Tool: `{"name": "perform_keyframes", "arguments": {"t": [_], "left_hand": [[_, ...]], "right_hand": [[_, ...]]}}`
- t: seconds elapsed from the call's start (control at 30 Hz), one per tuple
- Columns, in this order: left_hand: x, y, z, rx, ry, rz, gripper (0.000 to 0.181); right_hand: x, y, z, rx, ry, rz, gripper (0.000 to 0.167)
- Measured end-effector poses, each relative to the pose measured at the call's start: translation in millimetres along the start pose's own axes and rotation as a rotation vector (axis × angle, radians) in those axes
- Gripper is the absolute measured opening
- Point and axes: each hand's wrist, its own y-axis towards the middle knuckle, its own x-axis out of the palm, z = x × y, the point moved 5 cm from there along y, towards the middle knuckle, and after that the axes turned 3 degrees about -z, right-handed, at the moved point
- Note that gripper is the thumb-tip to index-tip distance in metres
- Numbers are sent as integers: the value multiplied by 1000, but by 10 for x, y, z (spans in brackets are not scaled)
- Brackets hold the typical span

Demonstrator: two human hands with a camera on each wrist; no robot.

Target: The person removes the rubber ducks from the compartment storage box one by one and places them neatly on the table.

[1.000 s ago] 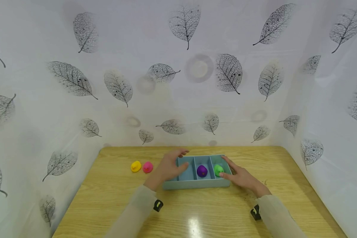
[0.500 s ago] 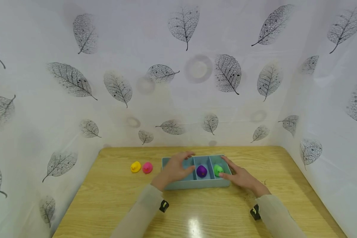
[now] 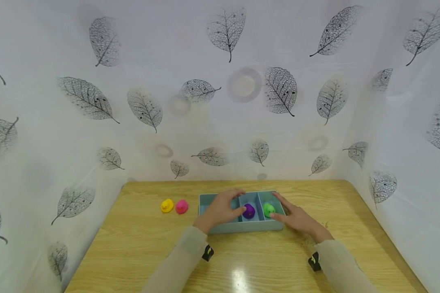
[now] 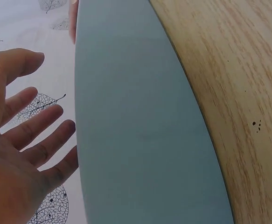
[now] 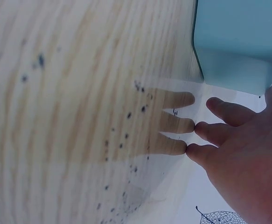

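Left hand: spread wide over the box, thumb at the purple duck; contact unclear. Right hand: fingers extended at the box's end, thumb by the green duck. Pink duck and yellow duck lie left of your left hand. Risk: a low left thumb could tip the purple duck; uneven right-hand pressure might skew the box.

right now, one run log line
left hand: over divided tray; right hand: tray's end; inside: purple duck, green duck; outside: yellow duck, pink duck
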Motion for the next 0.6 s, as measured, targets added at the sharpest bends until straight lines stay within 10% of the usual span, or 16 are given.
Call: {"name": "perform_keyframes", "arguments": {"t": [0.6], "left_hand": [[226,51,-69,-106,36,-102,53]], "right_hand": [[10,3,-1,7,2,6,89]]}}
